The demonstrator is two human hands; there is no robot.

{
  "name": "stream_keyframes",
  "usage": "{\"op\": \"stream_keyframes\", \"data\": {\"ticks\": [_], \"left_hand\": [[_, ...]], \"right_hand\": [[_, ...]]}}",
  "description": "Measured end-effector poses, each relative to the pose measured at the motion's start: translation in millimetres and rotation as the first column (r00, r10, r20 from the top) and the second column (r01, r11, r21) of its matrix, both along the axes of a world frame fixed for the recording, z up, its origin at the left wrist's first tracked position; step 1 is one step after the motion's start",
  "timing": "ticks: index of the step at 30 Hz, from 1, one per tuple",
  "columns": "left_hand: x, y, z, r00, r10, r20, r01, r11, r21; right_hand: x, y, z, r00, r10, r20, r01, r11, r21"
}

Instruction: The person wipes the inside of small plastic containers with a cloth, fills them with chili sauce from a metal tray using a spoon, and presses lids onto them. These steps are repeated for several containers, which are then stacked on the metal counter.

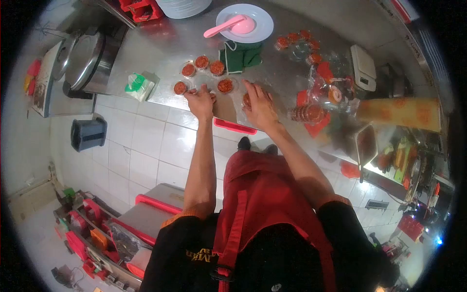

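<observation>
My right hand (261,105) curls over a small clear cup of red chili sauce (246,99) near the front edge of the steel table. Most of that cup is hidden under my fingers. My left hand (200,101) has its fingers bent together, its thumb close to another sauce cup (180,88); what it may hold is hidden. Between my hands stands a sauce cup (225,86). Several more sauce cups (202,62) sit just behind, beside a folded green cloth (244,56).
A pink spoon (238,25) lies on a white plate (266,24) at the back. To the right are stacked clear cups (307,115), another group of filled cups (293,37) and a white scale (363,68). A green-and-white packet (139,86) lies at the left edge.
</observation>
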State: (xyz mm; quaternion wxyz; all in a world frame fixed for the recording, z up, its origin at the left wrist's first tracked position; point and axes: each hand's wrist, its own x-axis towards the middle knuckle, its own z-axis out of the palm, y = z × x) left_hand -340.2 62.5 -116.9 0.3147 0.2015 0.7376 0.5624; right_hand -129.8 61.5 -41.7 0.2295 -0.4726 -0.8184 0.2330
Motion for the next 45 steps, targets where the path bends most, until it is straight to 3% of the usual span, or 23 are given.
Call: {"op": "stream_keyframes", "data": {"ticks": [1,3,6,8,9,12,14,18,20,25,28,30,31,33,37,39,40,42,44,45], "left_hand": [[2,1,7,1.000,0.004,-0.001,-0.004,1.000,0.003],[13,0,26,0.977,0.041,0.207,-0.059,0.995,0.080],[20,-2,27,0.940,0.078,0.331,-0.108,0.992,0.073],[25,-8,25,0.929,0.089,0.359,-0.123,0.990,0.075],[28,-13,23,0.917,0.101,0.386,-0.140,0.987,0.075],[34,-26,22,0.891,0.058,0.450,-0.114,0.989,0.099],[35,-36,20,0.892,0.042,0.451,-0.094,0.991,0.095],[40,-48,33,0.891,0.072,0.449,-0.117,0.990,0.075],[36,-52,23,0.889,0.055,0.455,-0.105,0.991,0.085],[27,-69,28,0.836,0.012,0.548,-0.050,0.997,0.055],[34,-94,44,0.859,-0.018,0.512,0.011,1.000,0.016],[40,-109,46,0.895,-0.153,0.418,0.122,0.987,0.100],[42,-114,51,0.893,-0.157,0.421,0.127,0.987,0.099],[45,-119,59,0.884,-0.326,0.335,0.291,0.944,0.153],[50,-118,68,0.846,-0.443,0.297,0.401,0.895,0.195],[54,-105,67,0.879,-0.476,-0.041,0.476,0.879,-0.010],[57,-100,63,0.880,-0.473,-0.040,0.473,0.881,-0.011],[66,-89,49,0.746,-0.441,-0.499,0.465,0.882,-0.085],[73,-81,39,0.769,-0.408,-0.492,0.437,0.897,-0.061],[75,-81,34,0.790,-0.377,-0.484,0.409,0.912,-0.042]], "right_hand": [[4,2,-9,0.999,-0.040,0.032,0.040,0.999,0.002],[12,10,-15,0.996,-0.066,0.065,0.066,0.998,0.003],[18,19,-4,0.985,-0.140,0.100,0.141,0.990,0.002],[20,18,8,0.983,-0.136,0.126,0.101,0.963,0.251],[18,13,12,0.982,-0.136,0.128,0.101,0.963,0.249],[-1,0,12,0.993,-0.056,0.102,0.036,0.982,0.187],[-18,-6,-4,0.995,0.094,-0.031,-0.093,0.995,0.026],[-41,5,-13,0.996,0.070,0.049,-0.073,0.995,0.069],[-45,13,-16,0.995,0.062,0.074,-0.052,0.991,-0.122],[-35,8,-35,0.995,0.067,0.070,-0.062,0.996,-0.070],[-23,-6,-29,0.997,0.064,0.041,-0.061,0.996,-0.057],[-18,-13,-24,0.998,0.063,0.017,-0.063,0.998,-0.030],[-16,-15,-22,0.998,0.065,0.014,-0.064,0.995,-0.074],[-12,-14,-21,0.998,0.062,0.013,-0.060,0.992,-0.114],[-2,-12,-16,0.996,0.085,-0.016,-0.087,0.969,-0.231],[4,-13,-18,0.993,0.113,-0.034,-0.118,0.955,-0.273],[6,-14,-24,0.990,0.119,-0.081,-0.137,0.953,-0.270],[9,-14,-26,0.984,0.127,-0.125,-0.156,0.953,-0.261],[13,-17,-22,0.969,0.020,-0.245,-0.143,0.857,-0.496],[15,-21,-21,0.970,0.017,-0.244,-0.140,0.856,-0.498]]}}
